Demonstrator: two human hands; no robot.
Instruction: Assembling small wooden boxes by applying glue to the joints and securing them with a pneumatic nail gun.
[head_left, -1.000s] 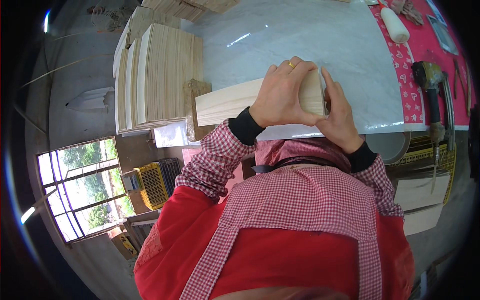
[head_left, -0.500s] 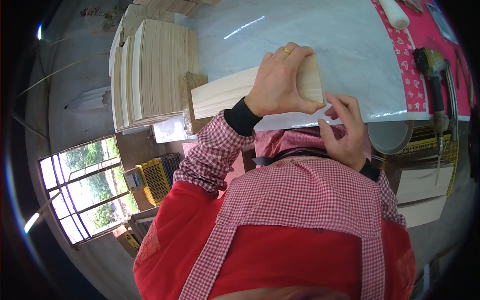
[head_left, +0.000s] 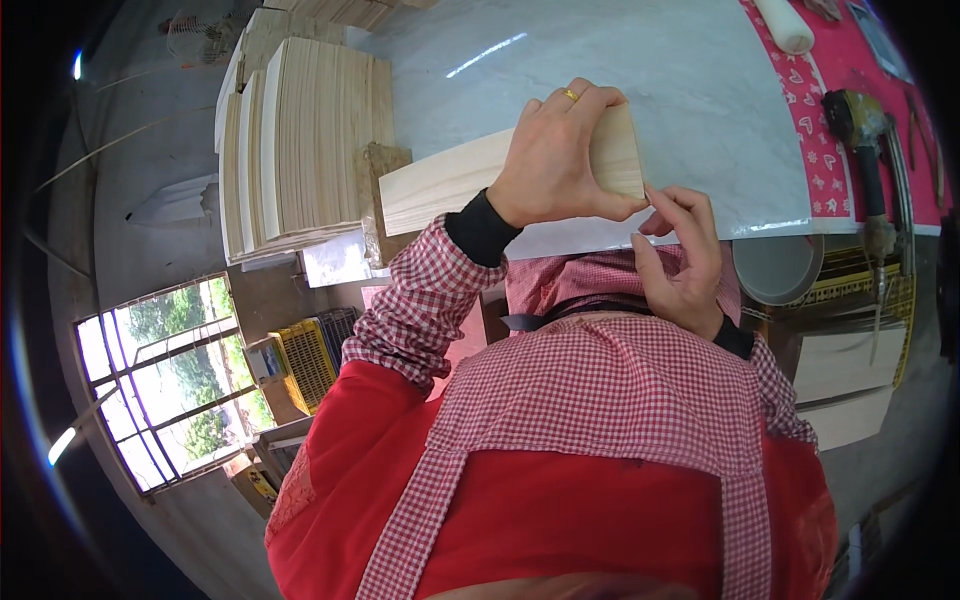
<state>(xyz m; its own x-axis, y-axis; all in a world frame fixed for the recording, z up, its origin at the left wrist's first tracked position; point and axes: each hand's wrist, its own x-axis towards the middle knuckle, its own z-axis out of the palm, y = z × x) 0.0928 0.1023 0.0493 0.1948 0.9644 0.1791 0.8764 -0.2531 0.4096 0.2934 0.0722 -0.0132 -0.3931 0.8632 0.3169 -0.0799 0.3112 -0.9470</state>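
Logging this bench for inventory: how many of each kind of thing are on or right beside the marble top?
Wood strip under the left hand, right hand at its end: 1
Stacks of thin boards: 1
Nail gun: 1
White roll: 1
Round bowl: 1
Total: 5
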